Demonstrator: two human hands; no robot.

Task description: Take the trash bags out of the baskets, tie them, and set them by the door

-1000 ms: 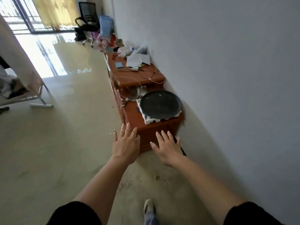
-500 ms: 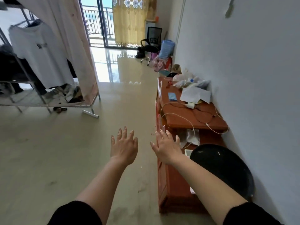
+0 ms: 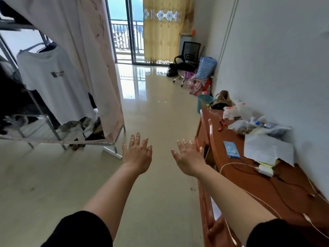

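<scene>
My left hand (image 3: pixel 138 154) and my right hand (image 3: pixel 188 156) are stretched out in front of me over the floor, palms down, fingers spread, holding nothing. A light blue plastic basket (image 3: pixel 204 102) stands on the floor beyond the far end of the low wooden cabinet (image 3: pixel 238 172), well ahead of both hands. I cannot see whether a bag is inside it. Crumpled plastic bags (image 3: pixel 238 109) lie on the cabinet top near the wall.
A clothes rack (image 3: pixel 53 90) with a white T-shirt and a pink cover stands at the left. Papers, a blue packet and charger cables lie on the cabinet. A black office chair (image 3: pixel 187 63), bags and a sliding balcony door (image 3: pixel 127 31) are at the far end.
The view has lifted and moved forward along the cabinet; the black pan has dropped out of sight and the balcony door and blue basket have come into view. Both hands stay open and outstretched.
</scene>
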